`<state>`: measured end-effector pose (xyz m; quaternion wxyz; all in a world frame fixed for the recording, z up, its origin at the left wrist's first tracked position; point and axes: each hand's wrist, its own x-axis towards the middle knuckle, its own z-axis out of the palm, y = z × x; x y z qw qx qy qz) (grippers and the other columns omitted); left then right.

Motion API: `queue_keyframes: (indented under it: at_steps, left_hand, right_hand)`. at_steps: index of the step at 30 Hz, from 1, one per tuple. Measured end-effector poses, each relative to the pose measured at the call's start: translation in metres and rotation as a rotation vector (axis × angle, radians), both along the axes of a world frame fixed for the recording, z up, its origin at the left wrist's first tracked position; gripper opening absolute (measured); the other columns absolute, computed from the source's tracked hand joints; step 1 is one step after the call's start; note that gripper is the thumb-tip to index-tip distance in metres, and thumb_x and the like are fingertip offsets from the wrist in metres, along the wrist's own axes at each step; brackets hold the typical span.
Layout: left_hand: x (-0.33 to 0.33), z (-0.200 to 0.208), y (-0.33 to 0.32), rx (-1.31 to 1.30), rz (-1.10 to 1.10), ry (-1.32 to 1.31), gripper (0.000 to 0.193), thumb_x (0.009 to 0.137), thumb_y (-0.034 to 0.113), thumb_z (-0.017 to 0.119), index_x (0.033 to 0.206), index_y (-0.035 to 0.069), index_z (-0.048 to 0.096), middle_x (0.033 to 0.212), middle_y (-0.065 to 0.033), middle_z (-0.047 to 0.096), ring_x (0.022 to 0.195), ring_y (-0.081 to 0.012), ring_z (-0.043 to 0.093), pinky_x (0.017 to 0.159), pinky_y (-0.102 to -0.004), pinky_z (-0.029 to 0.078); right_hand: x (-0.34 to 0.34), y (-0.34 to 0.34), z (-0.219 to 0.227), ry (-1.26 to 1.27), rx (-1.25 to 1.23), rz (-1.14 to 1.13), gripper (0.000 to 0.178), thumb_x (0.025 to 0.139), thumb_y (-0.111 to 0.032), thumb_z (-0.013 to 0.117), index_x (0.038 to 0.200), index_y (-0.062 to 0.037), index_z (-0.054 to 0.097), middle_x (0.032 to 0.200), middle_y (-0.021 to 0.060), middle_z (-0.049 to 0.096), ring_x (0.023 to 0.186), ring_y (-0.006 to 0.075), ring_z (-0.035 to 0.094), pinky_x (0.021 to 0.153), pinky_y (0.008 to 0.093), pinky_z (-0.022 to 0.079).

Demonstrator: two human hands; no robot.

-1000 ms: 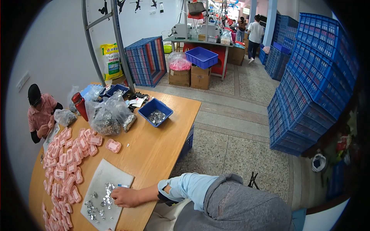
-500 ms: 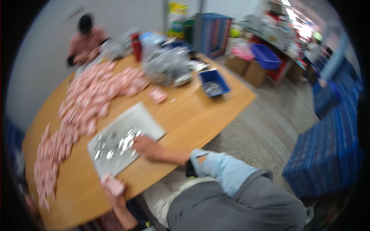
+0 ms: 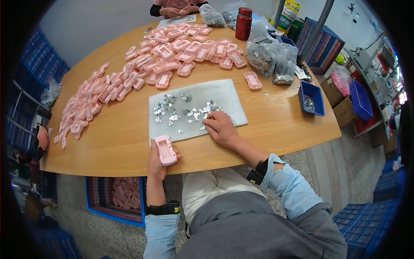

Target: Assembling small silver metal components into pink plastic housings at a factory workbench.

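The left hand point(image 3: 155, 163) grips one rounded pink plastic case point(image 3: 166, 151) at one white mat point(image 3: 217, 93)'s seven o'clock. The right hand point(image 3: 223, 130) is at four, by little silver metal bits point(image 3: 164, 105); can't tell if it's pinching. Tan wooden bench point(image 3: 280, 123) shows at three.

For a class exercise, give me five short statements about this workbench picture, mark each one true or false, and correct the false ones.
1. The left hand holds a pink plastic case. True.
2. The red bottle lies on its side. False: it stands upright.
3. The right hand is over the white mat, its fingertips among small metal pieces. True.
4. The small blue bin on the table is left of the mat. False: it is to the right.
5. The blue crate below the table edge holds only metal pieces. False: pink pieces show in it.
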<state>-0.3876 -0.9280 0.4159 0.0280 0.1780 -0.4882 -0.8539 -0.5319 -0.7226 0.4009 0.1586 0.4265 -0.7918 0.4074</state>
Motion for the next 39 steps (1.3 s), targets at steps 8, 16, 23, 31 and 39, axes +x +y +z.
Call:
queue_keyframes:
  at_steps: [8, 16, 23, 31, 39]
  left_hand:
    - [-0.012, 0.005, 0.023, 0.042, -0.107, 0.036, 0.055, 0.088, 0.053, 0.024, 0.101, 0.004, 0.046, 0.073, -0.0129, 0.058, 0.066, -0.0222, 0.061, 0.062, -0.0323, 0.052]
    - [-0.009, 0.003, 0.023, 0.020, -0.105, 0.040, 0.055, 0.088, 0.053, 0.025, 0.102, 0.004, 0.046, 0.075, -0.0127, 0.059, 0.070, -0.0208, 0.061, 0.063, -0.0311, 0.052]
    - [-0.008, 0.003, 0.024, -0.001, -0.111, 0.064, 0.054, 0.089, 0.052, 0.025, 0.100, 0.003, 0.045, 0.074, -0.0125, 0.058, 0.067, -0.0212, 0.061, 0.064, -0.0309, 0.052]
    - [-0.008, -0.001, 0.023, -0.001, -0.098, 0.071, 0.053, 0.089, 0.052, 0.026, 0.098, 0.003, 0.045, 0.075, -0.0132, 0.058, 0.068, -0.0227, 0.062, 0.062, -0.0306, 0.052]
    - [-0.006, -0.003, 0.021, 0.009, -0.086, 0.078, 0.054, 0.088, 0.052, 0.027, 0.099, 0.003, 0.045, 0.076, -0.0144, 0.058, 0.069, -0.0237, 0.062, 0.062, -0.0309, 0.052]
  right_hand:
    - [-0.012, 0.003, -0.003, -0.088, 0.049, 0.063, 0.011, 0.069, -0.013, 0.063, 0.078, -0.0068, 0.062, 0.086, 0.0079, 0.053, 0.083, 0.0256, 0.050, 0.074, 0.0341, 0.041]
    - [-0.015, -0.007, 0.018, -0.295, 0.250, 0.037, 0.015, 0.068, -0.016, 0.064, 0.080, -0.0077, 0.059, 0.091, 0.0115, 0.051, 0.090, 0.0293, 0.048, 0.079, 0.0350, 0.041]
    - [-0.018, -0.021, 0.032, -0.290, 0.541, 0.037, 0.018, 0.068, -0.015, 0.064, 0.081, -0.0045, 0.057, 0.091, 0.0157, 0.052, 0.089, 0.0319, 0.050, 0.078, 0.0371, 0.042]
    - [-0.020, -0.017, 0.033, -0.340, 0.577, -0.005, 0.014, 0.066, -0.014, 0.063, 0.071, -0.0020, 0.058, 0.074, 0.0168, 0.059, 0.073, 0.0317, 0.057, 0.066, 0.0369, 0.046]
    - [-0.020, -0.005, 0.031, -0.546, 0.247, 0.066, 0.008, 0.063, -0.009, 0.060, 0.063, -0.0009, 0.058, 0.061, 0.0134, 0.058, 0.056, 0.0228, 0.056, 0.054, 0.0306, 0.044]
